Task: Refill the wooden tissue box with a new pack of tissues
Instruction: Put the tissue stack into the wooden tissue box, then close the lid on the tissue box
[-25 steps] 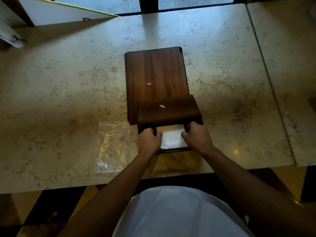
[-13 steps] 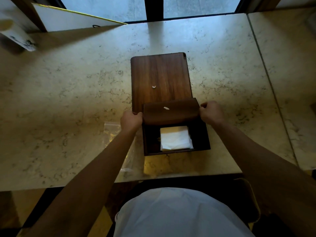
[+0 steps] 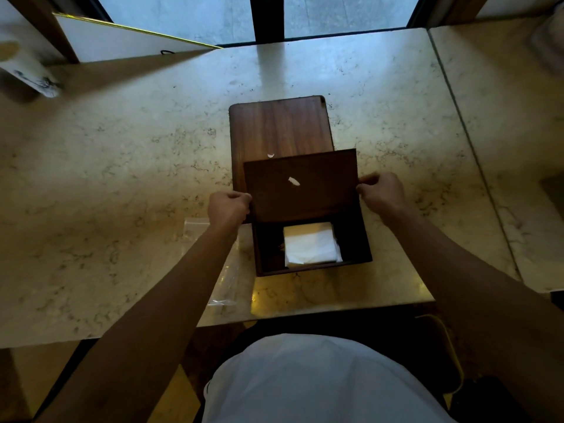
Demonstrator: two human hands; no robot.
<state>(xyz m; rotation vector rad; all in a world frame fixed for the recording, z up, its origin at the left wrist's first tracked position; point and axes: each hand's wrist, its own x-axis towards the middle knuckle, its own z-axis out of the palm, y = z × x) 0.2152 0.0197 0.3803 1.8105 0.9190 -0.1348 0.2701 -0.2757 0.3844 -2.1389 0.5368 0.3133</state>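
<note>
Nearest the person, at the front edge of the pale veined marble table (image 3: 91, 184), stands the dark brown square wooden tissue box (image 3: 314, 268), its opening facing up. A stack of white folded tissues (image 3: 309, 247) already lies inside, toward the right wall, with dark spare room to its left. Judging by this, the filling itself looks done and what remains is closing the box.

Just left of the box, partly under the left forearm, lies a crumpled clear plastic wrapper (image 3: 225, 288), apparently empty; it reaches close to the table's front edge and could slide off if brushed.

Over the far half of the opening sits the flat dark wooden lid panel (image 3: 300, 186), tilted, with a small white scrap on it. The left hand (image 3: 229, 207) has its fingers curled against the panel's left edge, and the right hand (image 3: 381, 193) pinches the right edge between thumb and fingertips; both hands are closed on the panel, not spread. It probably has to come down square inside or onto the box walls, so the side clearances are tight.

Beyond it, a second flat brown wooden board (image 3: 279, 126) lies on the marble, touching or overlapped by the panel, with 1 more white scrap near its front edge. Farther back the tabletop is open up to the window, and a seam separates a neighbouring slab on the right.
</note>
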